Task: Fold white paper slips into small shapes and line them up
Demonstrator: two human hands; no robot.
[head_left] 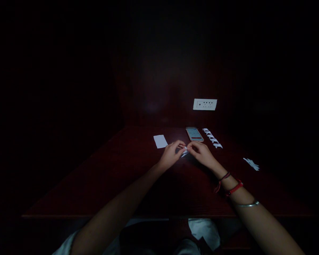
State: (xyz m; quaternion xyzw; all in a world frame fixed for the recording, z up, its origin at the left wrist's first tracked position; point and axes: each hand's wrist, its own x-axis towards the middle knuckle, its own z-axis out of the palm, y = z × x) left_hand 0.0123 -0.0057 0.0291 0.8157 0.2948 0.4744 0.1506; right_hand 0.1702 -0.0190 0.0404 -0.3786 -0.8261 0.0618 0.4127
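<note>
My left hand (171, 154) and my right hand (202, 153) meet over the middle of a dark red table (117, 177). Both pinch a small folded white paper piece (185, 152) between their fingertips, just above the tabletop. The right wrist wears red and dark cords and a thin metal bangle. A flat white sheet of paper (160, 141) lies just left of and behind my left hand.
A phone (194, 134) with its screen lit lies behind my hands. A row of several folded white paper pieces (212, 138) runs beside it, and another folded piece (252, 164) lies far right. A white wall socket plate (205, 104) sits on the dark back panel.
</note>
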